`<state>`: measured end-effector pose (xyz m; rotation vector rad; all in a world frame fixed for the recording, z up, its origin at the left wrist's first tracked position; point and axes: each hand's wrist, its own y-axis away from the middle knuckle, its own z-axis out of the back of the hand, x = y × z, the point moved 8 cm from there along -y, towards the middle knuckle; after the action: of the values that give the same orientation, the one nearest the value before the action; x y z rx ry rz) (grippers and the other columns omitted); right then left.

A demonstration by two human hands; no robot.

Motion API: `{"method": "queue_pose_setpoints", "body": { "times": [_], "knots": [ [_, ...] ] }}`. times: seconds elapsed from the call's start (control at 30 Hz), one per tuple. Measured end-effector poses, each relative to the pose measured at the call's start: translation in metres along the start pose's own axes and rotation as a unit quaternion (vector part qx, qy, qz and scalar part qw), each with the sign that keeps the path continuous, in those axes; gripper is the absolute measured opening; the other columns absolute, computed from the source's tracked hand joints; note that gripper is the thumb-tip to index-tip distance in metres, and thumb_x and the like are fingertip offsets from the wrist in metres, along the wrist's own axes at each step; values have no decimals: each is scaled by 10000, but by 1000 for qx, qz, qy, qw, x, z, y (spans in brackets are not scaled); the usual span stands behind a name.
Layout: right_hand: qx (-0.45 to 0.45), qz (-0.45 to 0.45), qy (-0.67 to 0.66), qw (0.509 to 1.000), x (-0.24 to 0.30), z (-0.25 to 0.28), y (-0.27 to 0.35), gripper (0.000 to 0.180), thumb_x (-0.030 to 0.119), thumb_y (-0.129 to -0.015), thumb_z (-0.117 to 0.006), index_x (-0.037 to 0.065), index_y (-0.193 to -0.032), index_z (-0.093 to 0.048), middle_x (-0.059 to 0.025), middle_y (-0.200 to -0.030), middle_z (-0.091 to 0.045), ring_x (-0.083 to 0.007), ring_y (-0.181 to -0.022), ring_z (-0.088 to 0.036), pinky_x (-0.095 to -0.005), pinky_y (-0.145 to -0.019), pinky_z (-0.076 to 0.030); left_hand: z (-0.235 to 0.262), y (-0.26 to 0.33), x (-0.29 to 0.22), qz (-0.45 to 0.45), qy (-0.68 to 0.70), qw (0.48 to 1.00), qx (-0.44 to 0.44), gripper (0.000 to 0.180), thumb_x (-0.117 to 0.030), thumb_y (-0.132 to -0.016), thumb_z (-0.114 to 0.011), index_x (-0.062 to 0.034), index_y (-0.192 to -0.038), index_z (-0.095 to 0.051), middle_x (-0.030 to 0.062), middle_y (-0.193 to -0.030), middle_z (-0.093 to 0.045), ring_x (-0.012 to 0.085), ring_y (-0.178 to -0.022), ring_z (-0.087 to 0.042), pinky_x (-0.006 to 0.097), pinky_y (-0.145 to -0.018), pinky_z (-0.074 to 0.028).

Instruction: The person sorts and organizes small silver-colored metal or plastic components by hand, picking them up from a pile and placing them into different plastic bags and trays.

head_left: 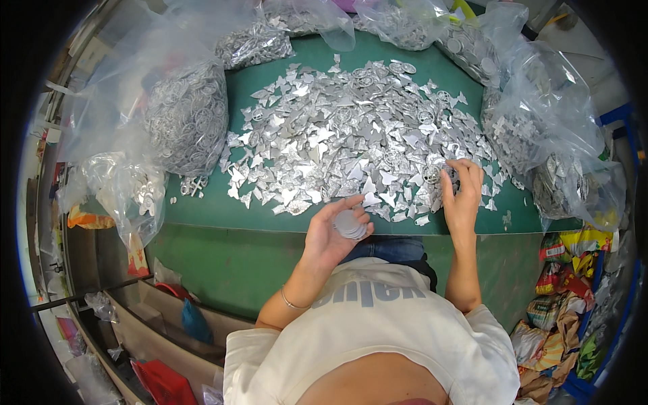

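"While you have the whole view, what is the room like?"

"Green floor (223,260) shows below, with tan boards (162,344) on the left and bright packets (557,304) piled on the right. Over it stands a green table (202,212), its top bare along part of the near edge."

"How far along does the work look?"

"Only partway, I'd judge. A broad heap (351,135) of loose, silvery metal pieces covers the middle of the tabletop, so plenty seems left. What looks done sits in clear plastic bags (185,121) along the far and side edges; one at the upper right shows round pieces."

"And the hands?"

"The right hand (462,192) is at the near right part of the heap, thumb and fingers bent; I cannot tell whether they pinch anything. The left hand (331,233) is at the near edge, palm up, fingers curled around a small stack."

"A stack of what?"

"Flat grey discs (347,225), overlapping in the palm, apart from the heap. They're a small handful beside all those loose pieces."
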<state>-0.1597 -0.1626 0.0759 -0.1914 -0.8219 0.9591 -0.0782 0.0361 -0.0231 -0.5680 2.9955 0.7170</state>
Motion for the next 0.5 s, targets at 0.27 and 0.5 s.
{"method": "queue_pose_setpoints", "body": {
  "times": [0.27,0.5],
  "knots": [
    [218,178,-188,941,71,-30,28,523,182,-551,-773,16,-1012,-587,-101,-1029,-568,-294,-972,-514,-396,-814,-416,-47,-20,23,32,-54,996,68,514,-314,-930,-362,58,-1285,-347,157,-1204,-473,247,-1113,-470,418,-974,-345],
    [240,168,-186,938,60,-38,32,460,73,-590,-708,18,-1029,-582,-92,-1031,-566,-282,-941,-532,-378,-789,-430,-55,-24,25,17,-90,992,90,502,-315,-937,-363,24,-1306,-337,160,-1264,-423,256,-1156,-432,426,-992,-321]
  ]
}}
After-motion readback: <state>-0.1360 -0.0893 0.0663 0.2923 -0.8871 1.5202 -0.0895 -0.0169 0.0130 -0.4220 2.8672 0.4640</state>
